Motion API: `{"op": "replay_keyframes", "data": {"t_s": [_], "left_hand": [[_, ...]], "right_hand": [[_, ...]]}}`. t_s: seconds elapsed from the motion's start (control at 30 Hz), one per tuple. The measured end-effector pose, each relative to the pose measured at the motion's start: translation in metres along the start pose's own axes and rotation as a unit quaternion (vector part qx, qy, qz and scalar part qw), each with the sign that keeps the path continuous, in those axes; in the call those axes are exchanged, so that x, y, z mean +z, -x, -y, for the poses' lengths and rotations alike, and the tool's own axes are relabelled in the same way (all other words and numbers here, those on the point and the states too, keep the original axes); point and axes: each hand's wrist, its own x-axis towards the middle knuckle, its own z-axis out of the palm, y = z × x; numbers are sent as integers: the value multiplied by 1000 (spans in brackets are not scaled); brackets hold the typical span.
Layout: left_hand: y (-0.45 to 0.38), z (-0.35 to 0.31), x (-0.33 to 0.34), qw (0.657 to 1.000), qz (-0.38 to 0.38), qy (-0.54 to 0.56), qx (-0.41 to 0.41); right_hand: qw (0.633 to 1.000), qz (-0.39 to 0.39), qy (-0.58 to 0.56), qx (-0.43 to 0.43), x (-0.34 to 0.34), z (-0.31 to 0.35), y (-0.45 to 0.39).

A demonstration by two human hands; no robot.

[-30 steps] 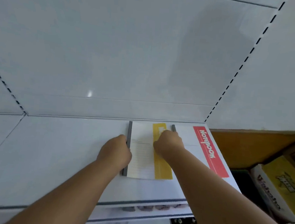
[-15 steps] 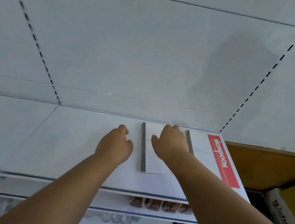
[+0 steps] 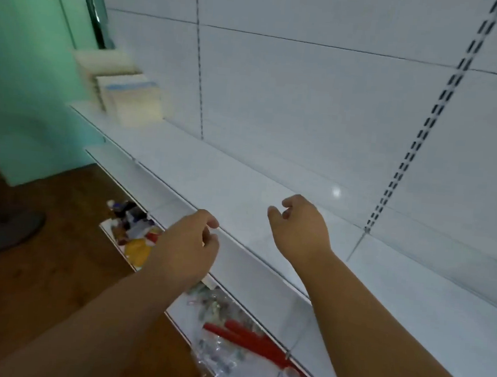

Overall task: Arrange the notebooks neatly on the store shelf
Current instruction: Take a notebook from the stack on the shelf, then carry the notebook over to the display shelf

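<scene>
loosely curled and holding nothing, both sets of fingers hang in the air: my left hand point(image 3: 188, 244) over the front edge of the white shelf point(image 3: 241, 187), my right hand point(image 3: 299, 226) just above its bare top. far left of my left fingers and beyond them, at the shelf's end, sits a blurred stack of pale notebooks point(image 3: 129, 98). below my left fingers, a lower shelf holds mixed small packets point(image 3: 134, 230); under my right forearm lie red sticks point(image 3: 247, 338) among clear bags.
</scene>
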Motion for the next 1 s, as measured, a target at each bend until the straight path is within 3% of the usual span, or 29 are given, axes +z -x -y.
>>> {"op": "replay_keyframes", "data": {"t_s": [0.17, 0.57, 0.8, 1.0], "left_hand": [[-47, 85, -59, 996, -73, -1, -42], [-193, 259, -180, 971, -183, -52, -146], [-279, 400, -232, 972, -170, -57, -151], [-390, 469, -282, 986, -115, -47, -109]], "right_hand": [[996, 11, -27, -87, 75, 91, -59], [976, 77, -90, -182, 254, 291, -249], [977, 38, -96, -185, 383, 389, -336], [992, -17, -60, -110, 419, 440, -410]]}}
